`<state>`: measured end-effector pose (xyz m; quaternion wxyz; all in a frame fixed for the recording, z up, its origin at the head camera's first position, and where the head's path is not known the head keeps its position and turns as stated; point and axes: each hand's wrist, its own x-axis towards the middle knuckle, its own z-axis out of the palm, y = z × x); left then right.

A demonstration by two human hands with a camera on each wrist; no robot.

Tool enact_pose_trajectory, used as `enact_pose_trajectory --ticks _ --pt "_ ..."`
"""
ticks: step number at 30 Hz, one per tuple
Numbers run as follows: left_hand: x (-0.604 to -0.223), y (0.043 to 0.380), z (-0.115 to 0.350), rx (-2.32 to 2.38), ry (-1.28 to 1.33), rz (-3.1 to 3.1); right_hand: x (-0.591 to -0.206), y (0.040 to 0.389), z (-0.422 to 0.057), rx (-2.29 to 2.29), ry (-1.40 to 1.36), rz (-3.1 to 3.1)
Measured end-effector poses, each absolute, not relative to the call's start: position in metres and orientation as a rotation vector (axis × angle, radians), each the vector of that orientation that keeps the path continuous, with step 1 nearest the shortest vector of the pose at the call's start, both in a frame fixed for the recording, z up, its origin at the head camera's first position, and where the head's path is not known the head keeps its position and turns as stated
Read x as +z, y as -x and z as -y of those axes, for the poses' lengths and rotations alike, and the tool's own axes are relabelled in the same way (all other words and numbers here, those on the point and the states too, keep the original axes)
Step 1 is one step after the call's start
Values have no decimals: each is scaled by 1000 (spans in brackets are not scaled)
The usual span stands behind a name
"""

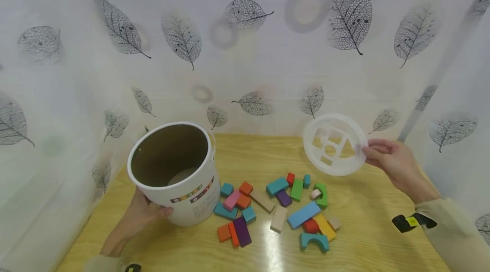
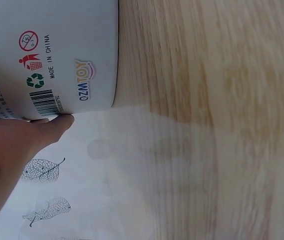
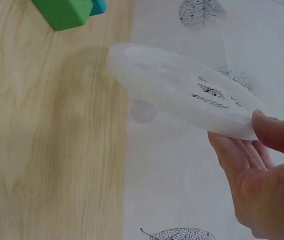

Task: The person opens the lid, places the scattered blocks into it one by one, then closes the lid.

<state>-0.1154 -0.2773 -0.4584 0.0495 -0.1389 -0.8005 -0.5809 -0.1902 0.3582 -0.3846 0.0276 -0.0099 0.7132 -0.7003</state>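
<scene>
A white toy bucket (image 1: 193, 199) with printed labels stands at the left of the table, its mouth uncovered and tipped toward the head camera. My left hand (image 1: 141, 216) grips its lower left side, thumb across the front; some fingers are hidden behind it. In the left wrist view the thumb end lies by the barcode (image 2: 46, 102). Over to the right, my right hand (image 1: 396, 167) pinches the edge of a translucent white lid (image 1: 340, 163) with shaped cutouts. The right wrist view shows the lid (image 3: 176, 107) held above the table, thumb on one face and fingers behind.
Several coloured blocks lie scattered between the hands, among them a purple block (image 1: 242, 231), a long blue block (image 1: 304, 215), a green arch (image 1: 323, 197) and a teal arch (image 1: 314, 241). A leaf-printed white curtain (image 1: 260, 72) hangs behind and beside the wooden table (image 1: 183, 250).
</scene>
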Motion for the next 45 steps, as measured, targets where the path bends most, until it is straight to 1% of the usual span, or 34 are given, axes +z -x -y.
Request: enact_pose_trajectory --ticks 4,8,11,14,18,21,24,30,38,42,45 --pt "-458 116 277 -1749 407 2457 -394 181 -360 -1824 95 -2754" --pt "-459 116 278 -1764 430 2445 -404 171 -353 -1220 219 -3333" --pt "-460 117 278 -1769 456 2434 -413 166 -348 -854 445 -3530" --pt "-460 117 278 -1778 459 2431 -422 161 -345 -668 617 -3546" --pt "-459 117 277 -1775 461 2427 -433 159 -344 -568 713 -3482" --pt "-459 118 276 -1763 508 2410 -438 160 -344 -503 729 -3429" --pt "-458 120 274 -1766 526 2391 -440 162 -344 -457 692 -3343" --pt "-459 115 276 -1734 426 2438 -448 161 -341 -436 638 -3141" --pt "-463 110 278 -1733 377 2468 -456 155 -341 -433 567 -3086" --pt "-463 113 278 -1720 398 2465 -458 152 -342 -437 568 -3097" --pt "-462 112 278 -1719 408 2459 -455 151 -337 -450 639 -3118"
